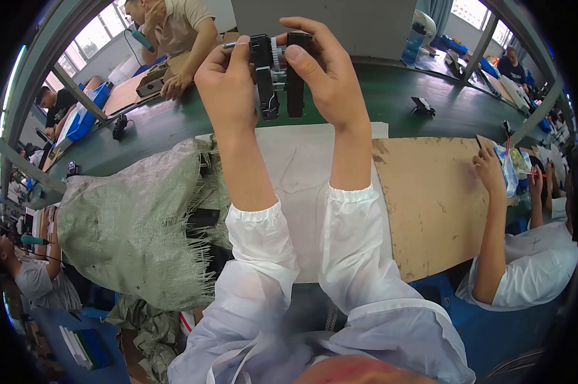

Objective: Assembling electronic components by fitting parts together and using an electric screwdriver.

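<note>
Both hands' grip [276, 77] around black part [277, 73]

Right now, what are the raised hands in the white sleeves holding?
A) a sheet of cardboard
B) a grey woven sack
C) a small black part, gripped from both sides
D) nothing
C: the left hand and right hand both pinch the black part above the green table.

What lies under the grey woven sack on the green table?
Black parts show through the torn, frayed edge of the sack, which rests on the table. The rest underneath is covered.
</note>
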Demonstrator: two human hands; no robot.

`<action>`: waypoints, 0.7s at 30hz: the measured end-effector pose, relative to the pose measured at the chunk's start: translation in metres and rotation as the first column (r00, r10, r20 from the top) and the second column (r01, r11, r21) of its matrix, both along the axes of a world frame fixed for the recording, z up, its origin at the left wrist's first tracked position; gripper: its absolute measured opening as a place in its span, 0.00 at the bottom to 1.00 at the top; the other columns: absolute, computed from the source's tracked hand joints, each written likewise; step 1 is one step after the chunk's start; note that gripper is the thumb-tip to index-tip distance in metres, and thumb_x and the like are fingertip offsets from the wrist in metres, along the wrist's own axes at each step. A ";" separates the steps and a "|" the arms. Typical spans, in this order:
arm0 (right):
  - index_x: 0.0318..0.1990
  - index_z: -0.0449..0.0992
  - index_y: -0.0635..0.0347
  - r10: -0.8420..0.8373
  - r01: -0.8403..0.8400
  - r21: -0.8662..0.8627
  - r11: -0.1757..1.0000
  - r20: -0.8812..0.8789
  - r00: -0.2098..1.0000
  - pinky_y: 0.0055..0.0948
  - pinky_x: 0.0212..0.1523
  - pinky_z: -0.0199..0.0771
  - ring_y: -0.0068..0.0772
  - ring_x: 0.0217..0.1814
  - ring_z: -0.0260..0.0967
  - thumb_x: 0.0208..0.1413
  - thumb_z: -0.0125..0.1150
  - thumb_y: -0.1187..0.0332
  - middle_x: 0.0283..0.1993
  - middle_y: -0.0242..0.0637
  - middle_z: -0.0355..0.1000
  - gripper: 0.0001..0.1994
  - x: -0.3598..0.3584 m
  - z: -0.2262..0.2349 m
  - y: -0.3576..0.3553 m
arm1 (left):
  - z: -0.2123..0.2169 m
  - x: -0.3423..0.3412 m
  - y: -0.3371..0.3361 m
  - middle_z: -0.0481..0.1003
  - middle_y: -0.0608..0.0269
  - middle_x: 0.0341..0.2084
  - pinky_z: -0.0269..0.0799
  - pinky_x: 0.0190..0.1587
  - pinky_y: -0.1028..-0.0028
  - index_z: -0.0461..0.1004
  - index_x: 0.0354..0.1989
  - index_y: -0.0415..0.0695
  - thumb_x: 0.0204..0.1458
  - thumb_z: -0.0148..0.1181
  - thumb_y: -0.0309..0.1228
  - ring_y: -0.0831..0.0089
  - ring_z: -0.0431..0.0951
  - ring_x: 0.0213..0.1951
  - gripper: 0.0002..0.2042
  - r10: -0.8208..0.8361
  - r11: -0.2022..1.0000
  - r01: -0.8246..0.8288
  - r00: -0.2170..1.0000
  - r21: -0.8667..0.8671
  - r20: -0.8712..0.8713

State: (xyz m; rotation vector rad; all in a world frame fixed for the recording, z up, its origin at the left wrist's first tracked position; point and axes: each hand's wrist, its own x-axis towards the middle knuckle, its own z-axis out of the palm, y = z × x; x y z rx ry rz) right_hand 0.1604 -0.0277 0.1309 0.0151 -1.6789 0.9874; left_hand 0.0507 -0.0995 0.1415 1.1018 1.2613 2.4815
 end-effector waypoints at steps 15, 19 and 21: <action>0.53 0.72 0.57 -0.005 0.007 -0.201 0.979 0.010 1.000 0.23 0.37 0.68 0.25 0.37 0.66 0.67 0.44 0.60 0.41 0.37 0.73 0.15 -0.024 -0.004 -0.007 | -0.003 0.001 0.007 0.76 0.58 0.20 0.67 0.29 0.78 0.77 0.28 0.31 0.55 0.60 0.33 0.75 0.69 0.22 0.14 0.303 0.936 -0.316 0.947 -0.156 -0.104; 0.53 0.71 0.55 0.054 -0.051 -0.248 0.967 0.005 0.999 0.22 0.37 0.67 0.23 0.38 0.66 0.68 0.41 0.60 0.43 0.35 0.72 0.15 -0.028 -0.005 -0.005 | -0.001 0.005 0.008 0.76 0.56 0.20 0.68 0.29 0.76 0.76 0.28 0.31 0.55 0.59 0.34 0.73 0.70 0.22 0.14 0.356 0.911 -0.375 0.925 -0.169 -0.134; 0.52 0.71 0.55 0.126 -0.129 -0.295 0.947 -0.029 0.992 0.24 0.38 0.67 0.24 0.38 0.65 0.68 0.41 0.61 0.43 0.35 0.72 0.14 -0.027 -0.005 -0.005 | 0.001 0.010 0.006 0.76 0.56 0.20 0.69 0.30 0.75 0.76 0.27 0.31 0.55 0.59 0.34 0.72 0.71 0.22 0.14 0.374 0.902 -0.397 0.915 -0.169 -0.155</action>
